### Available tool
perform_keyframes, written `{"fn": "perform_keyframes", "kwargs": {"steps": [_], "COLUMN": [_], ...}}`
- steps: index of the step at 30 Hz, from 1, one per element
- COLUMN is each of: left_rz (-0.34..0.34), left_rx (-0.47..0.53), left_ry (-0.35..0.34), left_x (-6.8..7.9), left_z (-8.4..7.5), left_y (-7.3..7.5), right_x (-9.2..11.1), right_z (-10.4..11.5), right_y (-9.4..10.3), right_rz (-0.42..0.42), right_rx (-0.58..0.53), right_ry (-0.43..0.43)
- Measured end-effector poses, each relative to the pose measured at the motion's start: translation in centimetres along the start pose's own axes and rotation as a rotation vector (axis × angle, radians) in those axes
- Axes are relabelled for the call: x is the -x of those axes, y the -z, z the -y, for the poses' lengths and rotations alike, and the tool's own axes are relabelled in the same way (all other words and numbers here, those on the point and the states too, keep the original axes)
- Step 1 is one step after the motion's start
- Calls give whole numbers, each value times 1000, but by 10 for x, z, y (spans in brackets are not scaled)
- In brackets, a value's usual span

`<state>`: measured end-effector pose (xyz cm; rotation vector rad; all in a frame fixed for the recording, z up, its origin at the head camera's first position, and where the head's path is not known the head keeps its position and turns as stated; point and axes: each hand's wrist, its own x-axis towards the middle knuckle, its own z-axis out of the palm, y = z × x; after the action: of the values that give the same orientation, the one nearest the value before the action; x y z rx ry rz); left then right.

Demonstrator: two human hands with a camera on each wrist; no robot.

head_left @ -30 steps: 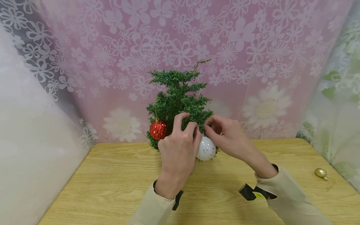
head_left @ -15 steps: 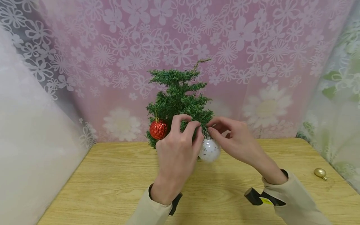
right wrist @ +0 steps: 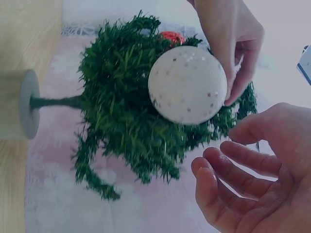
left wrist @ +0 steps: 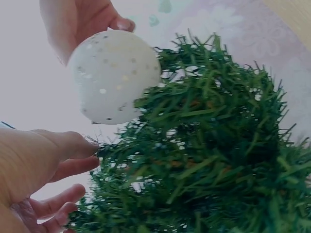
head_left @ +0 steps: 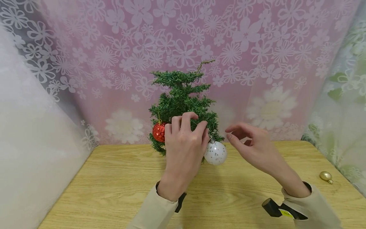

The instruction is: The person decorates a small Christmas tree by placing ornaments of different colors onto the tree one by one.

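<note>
A small artificial Christmas tree (head_left: 183, 95) stands on the table. From its lower right side hangs a white bauble (head_left: 215, 153) with shiny dots. My left hand (head_left: 184, 149) is in front of the tree; in the left wrist view its thumb and a finger (left wrist: 80, 145) pinch a branch tip beside the bauble. My right hand (head_left: 257, 149) is to the right of the bauble, apart from it, fingers loosely bent with nothing between them. On the left side of the tree a red bauble (head_left: 159, 132) is partly covered by my left hand.
Far right on the wooden table (head_left: 114, 178) lies a small gold bauble (head_left: 326, 176). A flowered curtain (head_left: 137, 41) hangs behind the table. The tree's pale round base (right wrist: 19, 104) shows in the right wrist view.
My right hand has let go near the white bauble's top and moved right. The white bauble has shifted slightly right and now hangs free of that hand. The left hand has shifted slightly.
</note>
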<state>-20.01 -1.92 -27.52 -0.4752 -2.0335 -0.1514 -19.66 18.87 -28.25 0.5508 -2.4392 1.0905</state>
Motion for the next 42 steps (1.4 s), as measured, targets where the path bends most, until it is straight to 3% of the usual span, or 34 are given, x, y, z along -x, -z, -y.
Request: {"fn": "perform_keyframes", "kwargs": {"steps": [10, 16, 25, 34, 42], "left_rz": [28, 12, -9, 9, 23], "left_rx": [3, 16, 38, 51, 111], "left_ry": [11, 24, 17, 13, 23], "left_x": [1, 0, 1, 1, 6], "left_z": [-2, -3, -4, -5, -3], "left_y": [-7, -10, -12, -12, -8], "right_x": [15, 22, 35, 49, 62], "right_z": [-27, -43, -67, -98, -113], "right_y": [21, 31, 41, 47, 52], "right_rz": [-24, -33, -65, -80, -76], "right_rx": [83, 133, 216, 344, 389], "right_ry": [-40, -62, -33, 119, 69]}}
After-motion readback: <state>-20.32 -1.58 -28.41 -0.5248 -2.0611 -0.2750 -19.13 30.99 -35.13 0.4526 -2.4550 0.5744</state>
